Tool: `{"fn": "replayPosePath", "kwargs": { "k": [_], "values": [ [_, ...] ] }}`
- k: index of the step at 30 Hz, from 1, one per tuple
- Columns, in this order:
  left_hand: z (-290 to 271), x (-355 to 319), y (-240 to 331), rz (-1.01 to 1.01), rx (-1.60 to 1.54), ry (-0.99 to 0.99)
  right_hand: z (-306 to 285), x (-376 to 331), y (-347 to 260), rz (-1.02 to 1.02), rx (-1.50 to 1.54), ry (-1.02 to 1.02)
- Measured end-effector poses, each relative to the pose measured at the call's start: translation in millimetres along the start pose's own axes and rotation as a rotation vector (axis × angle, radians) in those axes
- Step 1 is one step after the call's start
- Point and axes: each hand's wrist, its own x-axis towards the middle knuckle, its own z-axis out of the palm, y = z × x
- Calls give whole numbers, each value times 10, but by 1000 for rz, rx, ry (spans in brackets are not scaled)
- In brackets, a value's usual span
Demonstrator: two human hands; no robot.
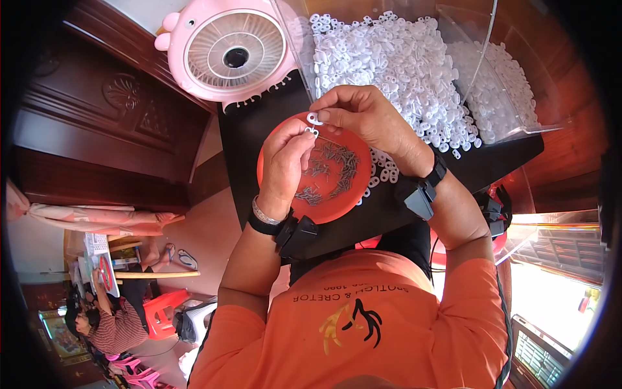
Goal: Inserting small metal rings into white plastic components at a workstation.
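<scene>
Above an orange-red round tray (269, 146), my left hand (285, 162) pinches a small white plastic piece (311, 131) between thumb and fingertips. A second white plastic piece with a hole (315, 119) is gripped by the thumb and forefinger of my right hand (376, 123), just above the first. The two pieces are very close; a thin pin seems to stand between them, too small to make out surely. Loose small grey metal pins (343, 170) lie scattered in the tray.
A black table (243, 139) carries the tray and a large heap of white plastic pieces (382, 58) beside clear plastic panels (512, 84). More pieces (387, 170) lie right of the tray. A pink fan (234, 57) stands at the back left. Another person (120, 330) sits far left.
</scene>
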Motion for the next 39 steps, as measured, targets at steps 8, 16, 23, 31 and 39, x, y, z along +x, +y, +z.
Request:
{"fn": "replayPosePath", "kwargs": {
  "k": [8, 16, 23, 31, 39],
  "values": [
    [-6, 4, -8, 27, 3, -20, 17, 1, 38, -60, -76, -18],
    [14, -3, -22, 25, -15, 27, 66, -33, 17, -73, -67, -78],
    [15, -17, -22, -44, -105, 72, 112, -45, -1, -194, -374, -27],
    [-3, 11, -32, -59, -103, 85, 124, -64, -4, -265, -471, -25],
    [-33, 38, -53, -52, -70, 108, 239, -83, -19, -382, -654, 37]
  ]
}}
